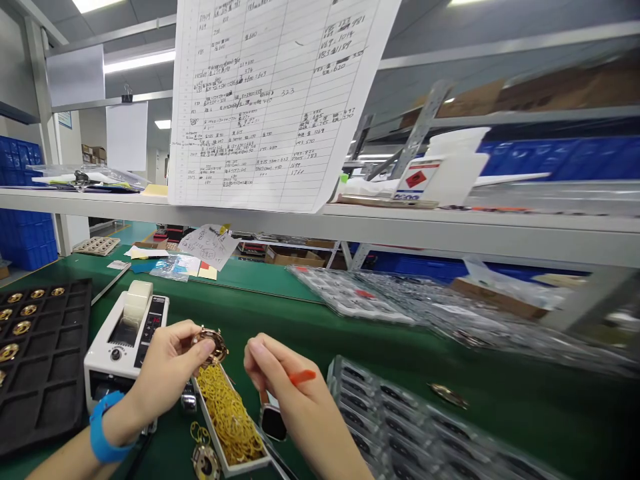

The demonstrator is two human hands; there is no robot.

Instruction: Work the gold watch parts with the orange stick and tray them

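Note:
My left hand [167, 373], with a blue band on the wrist, pinches a round gold-coloured metal ring part [211, 345] between thumb and fingers. My right hand [293, 400] is closed on a thin orange stick-like tool [303, 377], a little to the right of the ring part. Both hands hover over a narrow white tray [253, 465] filled with yellow rubber bands [227, 413]. Another round metal part [206, 461] lies on the green mat at the bottom edge.
A white tape dispenser [125, 330] stands left of my hands. At the far left, a black compartment tray [47, 373] holds several gold rings. Clear plastic blister trays [395, 427] lie on the right and further back [350, 293]. A handwritten sheet [275, 100] hangs from the shelf [450, 230].

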